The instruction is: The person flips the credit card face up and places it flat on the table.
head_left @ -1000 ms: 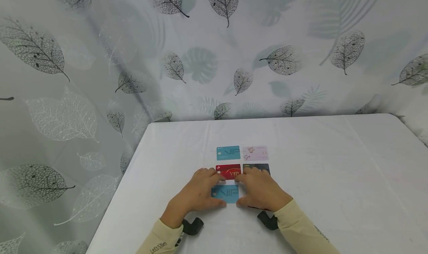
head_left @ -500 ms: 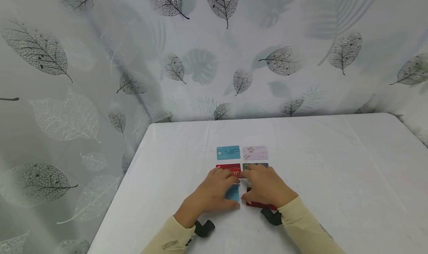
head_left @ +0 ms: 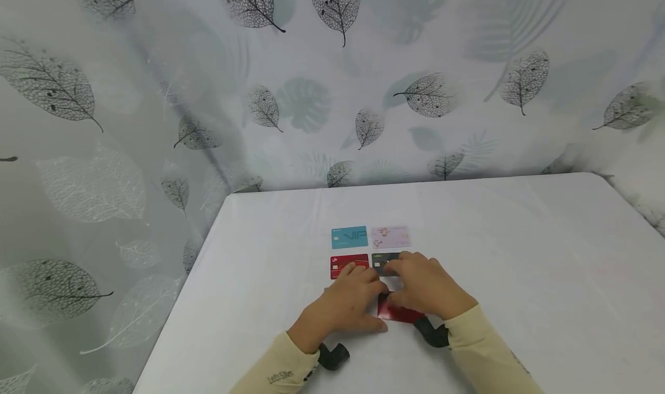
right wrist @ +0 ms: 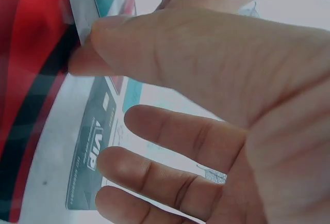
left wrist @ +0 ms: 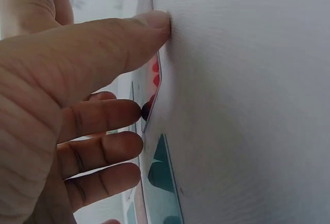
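Note:
A dark red card [head_left: 397,312] with a black stripe lies at the near right of a layout of cards on the white table. My left hand [head_left: 345,304] stretches over a blue card, its thumb and index finger at the red card's left end. In the left wrist view, the index fingertip [left wrist: 135,112] is right at a corner of that card, and the blue card [left wrist: 166,182] shows below. My right hand [head_left: 428,284] arches above the red card, thumb close to its upper left corner, the other fingers loosely extended over a dark grey VIP card [right wrist: 93,146].
Behind the hands lie a bright red VIP card [head_left: 345,264], a blue VIP card [head_left: 349,237] and a pink card [head_left: 391,237]. A white cloth covers the table [head_left: 509,255]. A leaf-patterned curtain [head_left: 322,94] hangs behind it and along the left.
Both hands have moved right. The left hand now covers the near blue card, which showed between the hands earlier, and more of the dark red card has come into sight.

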A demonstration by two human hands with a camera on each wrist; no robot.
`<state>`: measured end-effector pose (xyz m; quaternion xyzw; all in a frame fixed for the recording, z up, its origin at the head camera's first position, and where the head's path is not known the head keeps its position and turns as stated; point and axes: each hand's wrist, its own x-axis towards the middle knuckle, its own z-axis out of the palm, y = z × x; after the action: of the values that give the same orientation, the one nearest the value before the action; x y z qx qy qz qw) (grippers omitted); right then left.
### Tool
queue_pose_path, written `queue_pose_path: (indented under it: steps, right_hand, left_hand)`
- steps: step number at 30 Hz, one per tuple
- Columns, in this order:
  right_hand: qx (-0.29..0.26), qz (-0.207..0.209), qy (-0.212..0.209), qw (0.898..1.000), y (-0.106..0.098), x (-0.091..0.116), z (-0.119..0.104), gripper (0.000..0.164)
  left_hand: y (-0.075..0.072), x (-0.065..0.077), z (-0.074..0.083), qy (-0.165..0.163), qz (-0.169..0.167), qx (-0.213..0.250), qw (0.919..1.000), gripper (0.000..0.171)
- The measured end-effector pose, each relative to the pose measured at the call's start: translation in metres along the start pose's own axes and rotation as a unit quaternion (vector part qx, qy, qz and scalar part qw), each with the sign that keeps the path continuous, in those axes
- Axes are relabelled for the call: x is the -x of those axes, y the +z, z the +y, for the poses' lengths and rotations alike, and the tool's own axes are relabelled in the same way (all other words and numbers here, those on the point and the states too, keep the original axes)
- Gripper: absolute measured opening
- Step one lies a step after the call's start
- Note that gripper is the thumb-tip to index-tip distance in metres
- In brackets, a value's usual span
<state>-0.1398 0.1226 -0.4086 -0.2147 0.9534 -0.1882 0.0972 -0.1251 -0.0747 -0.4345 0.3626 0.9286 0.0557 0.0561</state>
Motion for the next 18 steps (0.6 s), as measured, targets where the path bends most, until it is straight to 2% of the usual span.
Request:
queue_pose_path:
  steps: [7, 18]
  right_hand:
    - [0.005, -0.002, 0.009, 1.000, -0.0048, 0.0007, 0.0001, 0.046]
    - [-0.004, 0.003, 0.004, 1.000, -0.0051, 0.0036, 0.0014, 0.044]
  left_hand:
    - [-0.0016, -0.0030, 0.0026, -0.002, -0.007, -0.004, 1.0000, 0.052]
    - [-0.0037, -0.0065, 0.0043, -0.011, -0.013, -0.018, 0.9997, 0.056]
